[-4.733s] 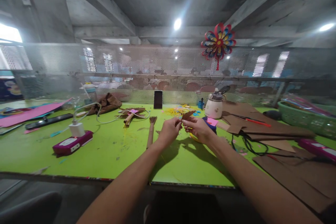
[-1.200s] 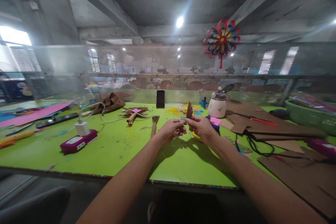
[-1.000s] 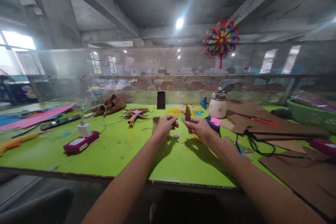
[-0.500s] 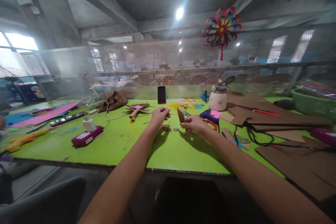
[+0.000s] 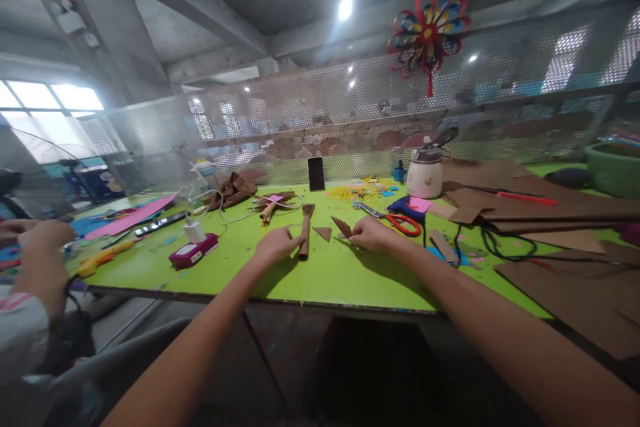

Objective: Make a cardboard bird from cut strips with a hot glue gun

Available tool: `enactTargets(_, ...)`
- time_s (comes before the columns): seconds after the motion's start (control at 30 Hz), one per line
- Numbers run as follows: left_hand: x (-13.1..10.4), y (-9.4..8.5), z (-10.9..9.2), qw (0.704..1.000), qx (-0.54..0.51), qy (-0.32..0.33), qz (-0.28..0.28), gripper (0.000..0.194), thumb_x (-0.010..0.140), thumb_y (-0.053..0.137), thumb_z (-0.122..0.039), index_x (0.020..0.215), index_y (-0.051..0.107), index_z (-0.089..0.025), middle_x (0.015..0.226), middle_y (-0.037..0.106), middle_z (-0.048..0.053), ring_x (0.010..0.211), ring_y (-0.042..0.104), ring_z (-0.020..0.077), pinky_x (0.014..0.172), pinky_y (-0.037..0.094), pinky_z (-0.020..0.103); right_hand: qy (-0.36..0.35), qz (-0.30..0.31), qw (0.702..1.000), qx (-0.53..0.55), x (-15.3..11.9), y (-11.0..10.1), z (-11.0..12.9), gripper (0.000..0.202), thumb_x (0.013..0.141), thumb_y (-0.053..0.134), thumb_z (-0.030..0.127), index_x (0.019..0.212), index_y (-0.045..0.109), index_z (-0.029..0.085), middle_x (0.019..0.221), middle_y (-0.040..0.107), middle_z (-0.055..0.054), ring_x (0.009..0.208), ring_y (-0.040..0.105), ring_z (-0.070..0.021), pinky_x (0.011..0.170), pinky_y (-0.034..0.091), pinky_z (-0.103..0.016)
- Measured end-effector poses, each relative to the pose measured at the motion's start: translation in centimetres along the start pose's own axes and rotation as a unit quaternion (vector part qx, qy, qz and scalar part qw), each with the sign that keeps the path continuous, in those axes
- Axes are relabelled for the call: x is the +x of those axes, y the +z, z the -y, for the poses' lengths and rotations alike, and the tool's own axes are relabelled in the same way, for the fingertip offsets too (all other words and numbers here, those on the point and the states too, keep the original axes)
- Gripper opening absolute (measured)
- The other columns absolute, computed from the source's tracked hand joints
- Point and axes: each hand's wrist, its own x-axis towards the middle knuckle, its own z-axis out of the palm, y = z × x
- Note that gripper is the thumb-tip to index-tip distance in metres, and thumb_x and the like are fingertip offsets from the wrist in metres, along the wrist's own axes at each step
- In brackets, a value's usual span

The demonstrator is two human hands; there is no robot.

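Observation:
My left hand [image 5: 277, 245] is closed, with its fingertips on the side of a narrow rolled brown paper tube [image 5: 306, 230] whose far end is frayed and flared. In my right hand [image 5: 371, 233], thumb and fingers pinch a small pleated brown paper fan [image 5: 342, 227]. Between the two hands a small brown corrugated triangle [image 5: 324, 233] lies flat on the green table [image 5: 340, 280]. Orange-handled scissors [image 5: 404, 223] rest just beyond my right hand. Beyond the left one is a brown paper piece with a rolled stem and spread leaves [image 5: 273, 205].
A phone [image 5: 316, 174] stands upright at the back near yellow paper scraps [image 5: 365, 188]. At right are a white bottle [image 5: 425, 173], brown paper sheets [image 5: 530, 207] and black cord [image 5: 505, 250]. At left sit a purple power strip [image 5: 194, 252], a yellow glue gun [image 5: 103, 258] and another person's hand [image 5: 45, 240].
My left hand has moved left and nearer me, and the rolled tube now shows beside it. My right hand has lowered the fan towards the table. Another person's hands have come into view at left.

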Motion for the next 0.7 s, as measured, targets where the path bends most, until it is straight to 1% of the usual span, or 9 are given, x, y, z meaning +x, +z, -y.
enactTargets(0.07,0.2,0.6,-0.7,1.0,0.002,-0.004,-0.001,0.05,0.067,0.044,-0.065,0.069,0.061,-0.018,0.076,0.065,0.014,0.068,0.059,0.0247,0.059,0.038,0.029,0.003,0.0,0.999,-0.038,0.1,0.1,-0.3,0.026,0.067,0.061,0.03,0.047,0.059,0.014,0.04,0.042,0.002,0.04,0.035,-0.0078,0.043,0.02,-0.024)
enactTargets(0.13,0.7,1.0,-1.4,1.0,-0.015,-0.002,-0.005,0.05,0.064,0.047,-0.065,0.07,0.06,-0.018,0.077,0.064,0.015,0.07,0.059,0.0259,0.061,0.038,0.03,0.009,-0.002,0.997,-0.071,0.1,0.2,-0.4,0.026,0.068,0.059,0.031,0.049,0.06,0.013,0.043,0.045,0.0,0.04,0.038,-0.0089,0.044,0.021,-0.024)
enactTargets(0.2,1.4,1.3,-1.9,0.999,-0.042,-0.007,-0.007,0.044,0.062,0.052,-0.06,0.067,0.058,-0.017,0.075,0.064,0.016,0.069,0.059,0.0271,0.06,0.038,0.031,0.013,-0.005,0.996,-0.093,0.0,0.1,-0.3,0.028,0.07,0.058,0.035,0.053,0.062,0.013,0.047,0.05,-0.002,0.043,0.042,-0.0111,0.045,0.022,-0.025)
enactTargets(0.23,1.7,1.4,-2.1,0.998,-0.055,-0.012,-0.011,0.038,0.061,0.056,-0.054,0.065,0.057,-0.017,0.072,0.064,0.015,0.069,0.059,0.027,0.06,0.037,0.031,0.014,-0.008,0.994,-0.104,-0.1,0.1,-0.1,0.03,0.07,0.057,0.038,0.055,0.063,0.013,0.049,0.053,-0.004,0.045,0.045,-0.0125,0.046,0.023,-0.025)
enactTargets(0.33,2.2,1.7,-2.0,0.996,-0.083,-0.03,-0.021,0.022,0.059,0.06,-0.039,0.061,0.055,-0.017,0.065,0.062,0.013,0.064,0.058,0.0252,0.057,0.036,0.031,0.015,-0.016,0.988,-0.152,-0.4,0.0,0.3,0.033,0.072,0.056,0.043,0.063,0.066,0.013,0.061,0.062,-0.01,0.054,0.053,-0.0163,0.048,0.027,-0.025)
enactTargets(0.43,1.9,1.5,-1.6,0.993,-0.104,-0.039,-0.03,0.018,0.064,0.055,-0.035,0.061,0.053,-0.018,0.062,0.059,0.01,0.056,0.055,0.0216,0.053,0.035,0.03,0.016,-0.019,0.982,-0.186,-0.7,0.1,0.7,0.028,0.073,0.056,0.039,0.068,0.068,0.013,0.069,0.066,-0.012,0.06,0.058,-0.0185,0.051,0.029,-0.025)
enactTargets(0.5,1.3,1.1,-1.5,0.991,-0.11,-0.039,-0.057,0.017,0.068,0.051,-0.035,0.063,0.051,-0.019,0.063,0.058,0.009,0.056,0.054,0.0197,0.052,0.033,0.028,0.016,-0.03,0.983,-0.18,-0.8,0.1,0.8,0.026,0.074,0.056,0.035,0.069,0.069,0.013,0.071,0.067,-0.013,0.061,0.058,-0.0195,0.052,0.031,-0.026)
enactTargets(0.6,0.1,0.3,-2.2,0.985,-0.098,-0.005,-0.139,0.014,0.072,0.048,-0.033,0.067,0.047,-0.019,0.066,0.056,0.007,0.058,0.052,0.0181,0.051,0.031,0.027,0.001,-0.104,0.985,-0.137,-0.6,0.1,1.0,0.027,0.076,0.054,0.033,0.064,0.068,0.014,0.068,0.066,-0.013,0.063,0.058,-0.0192,0.055,0.033,-0.026)
enactTargets(0.7,-1.4,-0.4,-4.1,0.975,-0.101,0.063,-0.188,0.014,0.075,0.047,-0.032,0.068,0.044,-0.02,0.066,0.054,0.003,0.06,0.05,0.0163,0.053,0.03,0.026,-0.025,-0.186,0.981,-0.053,-0.3,-0.3,1.3,0.031,0.079,0.051,0.034,0.059,0.063,0.014,0.061,0.063,-0.008,0.061,0.055,-0.016,0.056,0.034,-0.025)
